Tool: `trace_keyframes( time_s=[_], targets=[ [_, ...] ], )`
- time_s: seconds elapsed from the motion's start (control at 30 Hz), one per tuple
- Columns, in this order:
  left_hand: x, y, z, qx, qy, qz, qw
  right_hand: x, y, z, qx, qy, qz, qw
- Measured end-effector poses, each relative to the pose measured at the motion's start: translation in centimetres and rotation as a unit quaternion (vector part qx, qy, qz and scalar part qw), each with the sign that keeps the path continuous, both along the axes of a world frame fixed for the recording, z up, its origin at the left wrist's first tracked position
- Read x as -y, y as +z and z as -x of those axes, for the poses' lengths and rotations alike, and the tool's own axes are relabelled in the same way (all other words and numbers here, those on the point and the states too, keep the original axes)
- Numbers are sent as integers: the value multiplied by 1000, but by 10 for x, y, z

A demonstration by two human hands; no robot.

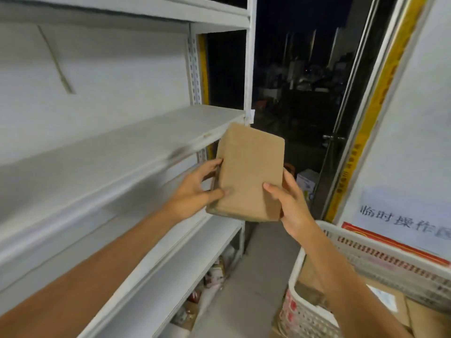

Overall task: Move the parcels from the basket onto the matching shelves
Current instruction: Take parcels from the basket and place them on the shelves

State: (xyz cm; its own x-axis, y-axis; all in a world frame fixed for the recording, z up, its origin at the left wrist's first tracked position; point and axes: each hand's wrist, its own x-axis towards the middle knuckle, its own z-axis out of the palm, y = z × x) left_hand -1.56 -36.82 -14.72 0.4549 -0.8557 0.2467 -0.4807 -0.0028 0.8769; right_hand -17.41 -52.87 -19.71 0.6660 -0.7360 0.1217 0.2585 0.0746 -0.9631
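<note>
A plain brown cardboard parcel (249,167) is held up in the air at the right end of the white shelving. My left hand (195,189) grips its left edge, thumb on the front face. My right hand (290,203) grips its lower right corner. The parcel's far top corner sits just in front of the edge of a bare white shelf (136,142). At the lower right stands the white plastic basket (302,311), with more cardboard parcels (395,303) lying inside it.
The white metal shelf unit fills the left, with another shelf (170,276) lower down and small packages (214,276) on the floor under it. A glass door (336,132) shows darkness outside. A white wall with a printed notice (405,220) rises behind the basket.
</note>
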Motion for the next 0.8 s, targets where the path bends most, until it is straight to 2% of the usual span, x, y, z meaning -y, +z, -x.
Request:
trace_keyframes(
  time_s=[0.17, 0.27, 0.47, 0.8],
  targets=[
    [53, -25, 50, -49, -53, -44, 996, 27, -31, 69, -39, -61, -15, 997],
    [77, -54, 75, -102, -85, -55, 990, 35, -53, 109, -68, -73, -26, 995],
    [128, -110, 118, -150, -138, -93, 975, 58, -94, 168, -107, -153, -62, 980],
    [240, -192, 148, -236, -150, -144, 949, 144, -156, 205, -180, -163, -99, 965]
  ],
)
